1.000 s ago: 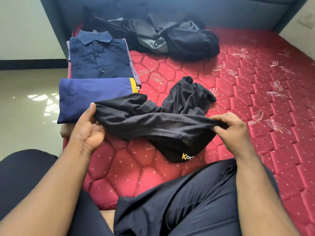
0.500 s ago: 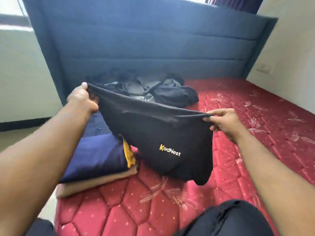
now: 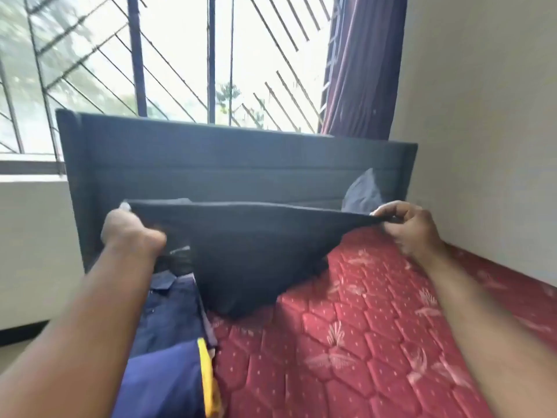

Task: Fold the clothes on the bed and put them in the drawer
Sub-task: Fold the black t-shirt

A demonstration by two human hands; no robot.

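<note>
A black garment [image 3: 250, 251] hangs stretched between my two hands above the red quilted mattress [image 3: 346, 336]. My left hand [image 3: 129, 230] grips its left top edge in a fist. My right hand [image 3: 404, 224] pinches the right top corner. The cloth sags to a point in the middle. Folded clothes lie at the lower left: a dark navy shirt [image 3: 168, 315] and, nearer me, a blue folded piece with a yellow stripe [image 3: 168, 381]. The pile of unfolded clothes is hidden behind the held garment.
A dark blue padded headboard [image 3: 235, 164] stands behind the bed, with a barred window [image 3: 168, 55] and a maroon curtain [image 3: 361, 64] above it. A white wall [image 3: 488, 131] runs along the bed's right side. A bit of blue-grey cloth [image 3: 361, 191] shows near the headboard's right end.
Both hands have lifted the black garment from the mattress and pulled it taut and higher. The view has tilted up, so the window shows and my lap has left the frame.
</note>
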